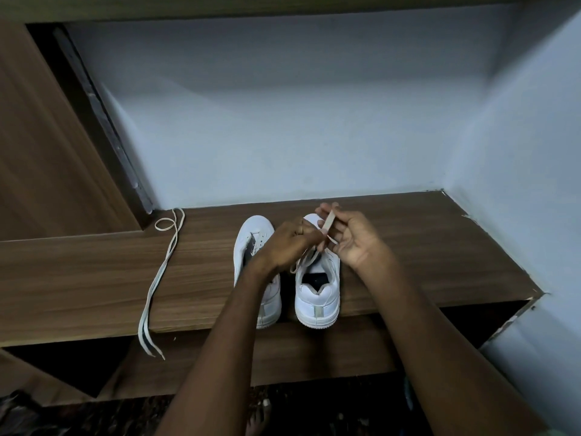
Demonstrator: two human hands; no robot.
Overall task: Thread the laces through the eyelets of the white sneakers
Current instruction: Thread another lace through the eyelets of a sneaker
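Hands work together above the right sneaker (317, 287) — the right hand (355, 237) pinches a lace (329, 222) end between thumb and fingertips and holds it up over the toe, while the left hand (290, 243) is curled on the same lace just beside it, over the eyelet rows. The lace runs down from both hands to the tongue area, so the coming pull looks to lie along the shoe's long axis, toe toward the wall, heel at the table's (424, 253) front edge. The left sneaker (251, 237) stands parallel just beside it, apparently unlaced. A second lace (160, 272) lies well apart toward the left, its ends hanging over the front edge.
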